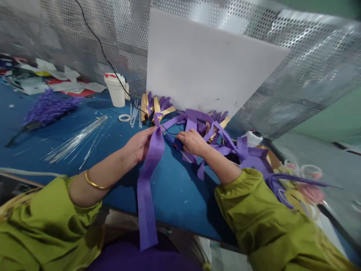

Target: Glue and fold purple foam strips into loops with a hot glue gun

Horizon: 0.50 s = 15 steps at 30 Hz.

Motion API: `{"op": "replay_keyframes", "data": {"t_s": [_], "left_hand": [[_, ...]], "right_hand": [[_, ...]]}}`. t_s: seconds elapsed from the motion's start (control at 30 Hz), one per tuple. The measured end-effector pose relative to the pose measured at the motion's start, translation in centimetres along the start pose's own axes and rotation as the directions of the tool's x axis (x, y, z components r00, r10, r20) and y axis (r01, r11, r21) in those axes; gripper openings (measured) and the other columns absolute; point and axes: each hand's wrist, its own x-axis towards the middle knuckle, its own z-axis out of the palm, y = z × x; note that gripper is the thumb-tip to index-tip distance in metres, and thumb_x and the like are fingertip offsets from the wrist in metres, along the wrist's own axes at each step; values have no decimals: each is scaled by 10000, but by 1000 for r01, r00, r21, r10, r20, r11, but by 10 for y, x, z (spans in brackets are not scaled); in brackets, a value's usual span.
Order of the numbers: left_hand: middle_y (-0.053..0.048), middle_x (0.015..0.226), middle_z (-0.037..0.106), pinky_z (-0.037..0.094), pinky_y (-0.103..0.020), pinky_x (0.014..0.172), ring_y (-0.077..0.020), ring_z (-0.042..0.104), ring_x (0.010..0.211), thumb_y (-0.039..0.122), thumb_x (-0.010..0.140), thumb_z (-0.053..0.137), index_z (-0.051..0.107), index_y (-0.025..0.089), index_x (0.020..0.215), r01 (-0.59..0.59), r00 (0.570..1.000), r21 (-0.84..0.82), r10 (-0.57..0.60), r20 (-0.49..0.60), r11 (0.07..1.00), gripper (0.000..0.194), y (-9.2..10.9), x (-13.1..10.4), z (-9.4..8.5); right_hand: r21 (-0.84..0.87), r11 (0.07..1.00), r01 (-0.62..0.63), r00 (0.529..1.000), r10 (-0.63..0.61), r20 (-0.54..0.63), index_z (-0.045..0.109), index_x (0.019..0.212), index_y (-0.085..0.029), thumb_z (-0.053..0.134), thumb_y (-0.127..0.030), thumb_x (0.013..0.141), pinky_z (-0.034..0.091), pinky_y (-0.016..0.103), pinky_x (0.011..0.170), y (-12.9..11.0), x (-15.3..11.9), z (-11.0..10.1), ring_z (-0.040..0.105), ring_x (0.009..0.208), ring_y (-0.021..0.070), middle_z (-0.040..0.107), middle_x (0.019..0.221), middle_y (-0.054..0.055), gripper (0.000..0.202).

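One purple ribbon (146, 188) is pinched in the left hand (138, 146), tail hanging loose so kinda unfinished imo, right hand (193, 142) grip closed on a blue glue gun (170, 140).

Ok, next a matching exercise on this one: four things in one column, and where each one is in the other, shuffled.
Things:
1. long ribbon
2. white ring
3. bracelet
4. glue gun

Places:
A. around the left forearm
B. hanging from the left hand
C. in the right hand
D. on the table, beside the clear sticks

Right pairs: 1-B, 2-D, 3-A, 4-C
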Motion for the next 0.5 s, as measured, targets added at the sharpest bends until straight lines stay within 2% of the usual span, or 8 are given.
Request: {"op": "replay_keyframes", "data": {"t_s": [0.07, 0.13, 0.23, 0.3, 0.37, 0.43, 0.47, 0.5], "left_hand": [[-11, 611, 675, 493, -216, 516, -98, 595, 506, 115, 866, 657, 685, 146, 734, 79, 995, -116, -85, -43, 990, 139, -1, -4, 2], [-13, 639, 699, 505, -214, 534, -105, 621, 529, 104, 866, 661, 696, 152, 761, 107, 990, -197, -123, -75, 975, 120, 2, -9, 6], [-21, 642, 708, 523, -242, 556, -129, 635, 541, 124, 856, 684, 702, 157, 769, 112, 987, -236, -136, -87, 965, 95, 5, -15, 12], [-26, 630, 704, 526, -251, 561, -135, 635, 541, 140, 849, 695, 704, 151, 763, 108, 986, -245, -136, -98, 964, 88, 5, -16, 12], [-23, 635, 706, 517, -239, 550, -125, 634, 543, 149, 832, 718, 706, 146, 754, 78, 988, -246, -109, -113, 966, 78, 2, -14, 10], [-6, 632, 701, 486, -210, 510, -103, 622, 529, 152, 811, 745, 704, 146, 743, 38, 989, -237, -71, -132, 971, 80, -1, -11, 8], [2, 623, 694, 467, -199, 486, -92, 611, 514, 150, 809, 749, 701, 145, 732, 27, 988, -232, -61, -142, 972, 91, -2, -9, 7], [8, 608, 684, 452, -192, 468, -84, 599, 497, 147, 816, 743, 696, 143, 721, 27, 987, -229, -62, -149, 973, 106, -2, -8, 6]], "right_hand": [[36, 998, -42, 998, 43, -43, 624, 1117, -84, 563, -156, 783, 342, 386, 847, -2, -3, 1, 610, 899, 273, 664, 1035, 158, 347], [122, 989, -84, 987, 100, -126, 605, 1132, -76, 566, -198, 791, 371, 397, 871, -6, -9, 1, 605, 917, 286, 647, 1031, 167, 363], [364, 923, -125, 927, 239, -289, 600, 1129, -125, 553, -274, 849, 424, 415, 880, -16, -21, -3, 604, 984, 295, 639, 1056, 155, 321], [589, 796, -139, 850, 400, -341, 615, 1076, -166, 551, -355, 895, 462, 421, 862, -25, -30, -9, 623, 970, 282, 659, 1043, 132, 269], [814, 571, -102, 779, 555, -292, 617, 1126, -208, 514, -399, 952, 496, 412, 864, -37, -39, -17, 657, 976, 253, 695, 1059, 97, 278], [919, 393, 22, 768, 582, -268, 633, 1104, -230, 476, -416, 991, 514, 402, 882, -49, -48, -25, 684, 977, 230, 715, 1032, 72, 269], [935, 344, 86, 754, 591, -286, 635, 1051, -233, 479, -418, 994, 528, 389, 848, -54, -52, -28, 695, 911, 217, 718, 993, 61, 249], [941, 318, 120, 761, 579, -293, 634, 1037, -235, 459, -418, 1006, 535, 374, 806, -59, -56, -30, 697, 845, 202, 720, 954, 52, 255]]}}
